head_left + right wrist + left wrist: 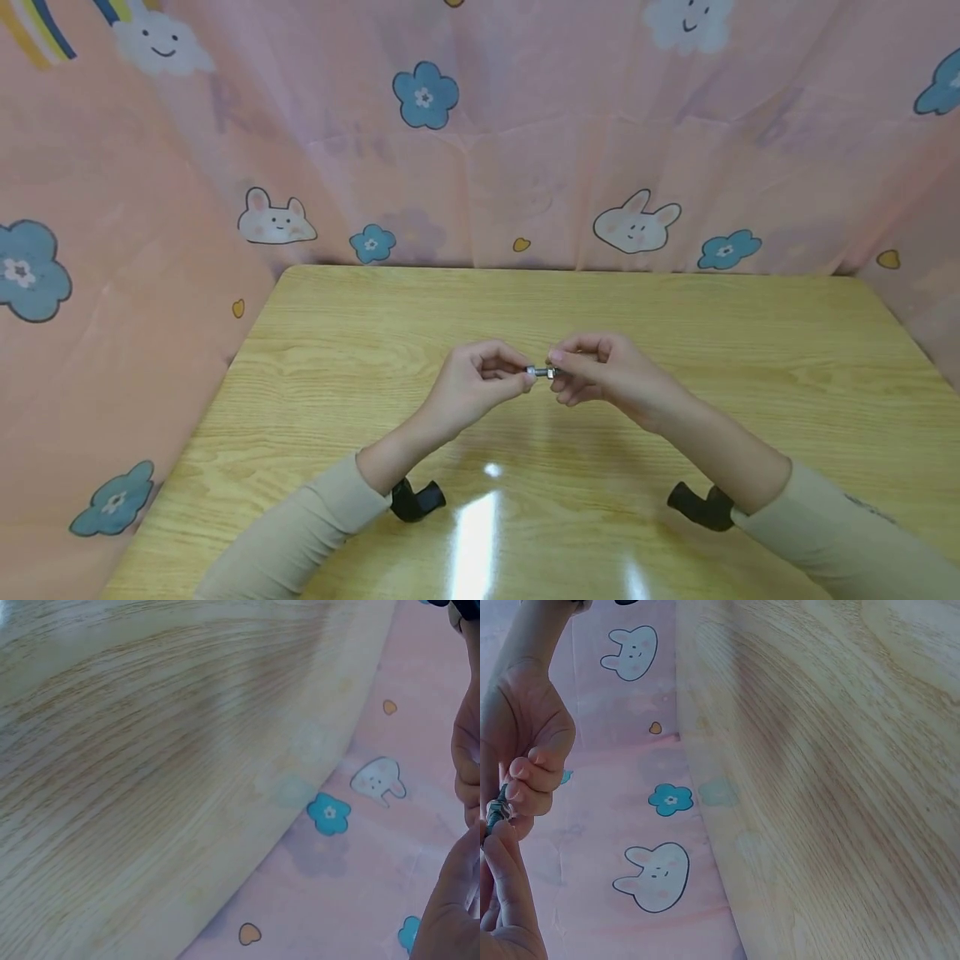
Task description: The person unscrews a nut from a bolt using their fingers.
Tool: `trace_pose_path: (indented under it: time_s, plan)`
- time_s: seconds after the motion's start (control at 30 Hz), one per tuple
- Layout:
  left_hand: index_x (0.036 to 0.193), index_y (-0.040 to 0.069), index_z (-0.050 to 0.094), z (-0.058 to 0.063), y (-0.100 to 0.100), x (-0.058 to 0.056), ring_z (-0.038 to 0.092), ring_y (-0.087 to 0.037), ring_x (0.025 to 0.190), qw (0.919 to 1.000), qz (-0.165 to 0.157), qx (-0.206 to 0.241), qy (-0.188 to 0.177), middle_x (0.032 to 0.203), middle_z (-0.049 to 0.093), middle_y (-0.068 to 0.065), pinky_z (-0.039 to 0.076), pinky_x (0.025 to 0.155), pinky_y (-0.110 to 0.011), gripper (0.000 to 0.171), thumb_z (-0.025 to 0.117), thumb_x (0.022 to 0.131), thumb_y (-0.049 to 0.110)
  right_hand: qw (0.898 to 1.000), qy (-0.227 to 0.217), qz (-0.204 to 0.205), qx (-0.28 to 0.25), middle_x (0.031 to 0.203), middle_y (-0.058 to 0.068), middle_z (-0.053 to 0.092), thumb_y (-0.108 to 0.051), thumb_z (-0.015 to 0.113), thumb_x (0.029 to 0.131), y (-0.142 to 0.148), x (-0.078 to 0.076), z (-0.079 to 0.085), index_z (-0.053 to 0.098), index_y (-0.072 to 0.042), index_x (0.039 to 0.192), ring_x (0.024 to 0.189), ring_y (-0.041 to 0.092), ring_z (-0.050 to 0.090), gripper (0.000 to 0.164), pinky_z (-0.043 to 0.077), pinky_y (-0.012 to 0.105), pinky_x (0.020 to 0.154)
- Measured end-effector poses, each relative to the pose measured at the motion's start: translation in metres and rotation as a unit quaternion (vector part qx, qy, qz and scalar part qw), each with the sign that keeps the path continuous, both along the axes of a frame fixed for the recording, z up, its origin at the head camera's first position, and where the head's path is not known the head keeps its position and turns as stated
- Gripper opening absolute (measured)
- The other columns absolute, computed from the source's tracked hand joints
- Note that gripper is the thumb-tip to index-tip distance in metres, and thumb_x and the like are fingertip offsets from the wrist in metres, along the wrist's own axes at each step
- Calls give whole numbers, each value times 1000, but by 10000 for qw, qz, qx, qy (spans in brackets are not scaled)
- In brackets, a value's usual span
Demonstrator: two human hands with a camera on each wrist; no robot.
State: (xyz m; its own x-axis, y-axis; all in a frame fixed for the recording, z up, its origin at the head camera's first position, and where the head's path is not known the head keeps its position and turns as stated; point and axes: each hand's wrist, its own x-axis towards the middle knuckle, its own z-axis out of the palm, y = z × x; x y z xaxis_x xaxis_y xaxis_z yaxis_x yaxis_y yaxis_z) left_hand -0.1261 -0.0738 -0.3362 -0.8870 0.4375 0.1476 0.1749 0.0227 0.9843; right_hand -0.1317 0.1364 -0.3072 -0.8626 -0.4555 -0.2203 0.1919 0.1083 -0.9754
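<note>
A small silver bolt is held level in the air above the table, between the two hands. My left hand pinches its head end between thumb and fingers. Around the threaded shank sits a hex nut, apart from the head. My right hand has its thumb and fingertips at the nut and the bolt's far end, partly hiding both. In the left wrist view, the nut and some thread show between the left hand and the right hand. Fingers hide the bolt in the right wrist view.
Below the hands lies a wood-grain table with bright reflections near its front. A pink patterned cloth hangs behind and beside it. Black wrist devices show at both sleeve cuffs.
</note>
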Motion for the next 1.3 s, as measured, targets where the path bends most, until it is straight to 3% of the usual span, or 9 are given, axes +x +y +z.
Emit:
trace_pose_path:
  time_s: [0.1,0.23,0.47,0.7,0.93,1.13,1.3]
  plan:
    - [97,-3,65,0,0,0,66,-26,80,10000,-8,-24,-16,90,68,-15,55,75,-33,13,64,86,4,9999,105,50,-53,86,4,64,-11,63,89,1,0,-3,59,-3,100,77,14,64,14,54,31,76]
    - [97,-3,65,0,-1,0,64,-36,84,10000,-14,-71,-53,90,68,-15,55,75,-33,13,64,87,4,9993,345,151,-47,101,7,60,-6,69,83,3,-1,-6,59,-6,105,88,17,63,24,52,32,81]
    - [97,-2,66,0,1,-2,66,-23,80,9998,-10,-196,-1,89,68,-12,55,74,-33,14,65,86,7,9999,62,38,86,81,6,65,-16,57,94,1,-1,-3,54,8,107,73,15,65,28,55,31,73]
    - [97,-3,66,1,3,-1,65,-32,82,9999,-35,-163,-12,89,68,-13,55,74,-33,13,65,87,5,9994,333,64,-66,99,7,60,-8,65,86,5,-1,-5,58,-3,105,88,17,62,21,51,31,83]
    - [96,-3,65,0,4,-2,66,-22,79,9999,-63,-134,35,89,68,-13,55,74,-32,13,64,87,5,9998,176,-18,-54,84,5,65,-14,60,92,4,-1,-4,59,1,100,75,15,65,17,55,31,75]
    - [97,-2,66,2,3,0,66,-29,82,9999,-43,-132,-6,89,68,-13,55,74,-33,12,64,87,4,9995,310,-34,-90,97,5,60,-6,64,86,6,-1,-5,58,-5,103,85,15,63,17,52,29,81]
    - [97,-3,66,3,3,1,66,-24,81,9999,-35,-136,34,90,69,-13,55,75,-34,12,64,86,4,9999,151,-70,11,85,6,64,-15,58,93,6,-1,-3,57,2,103,75,15,65,20,55,30,74]
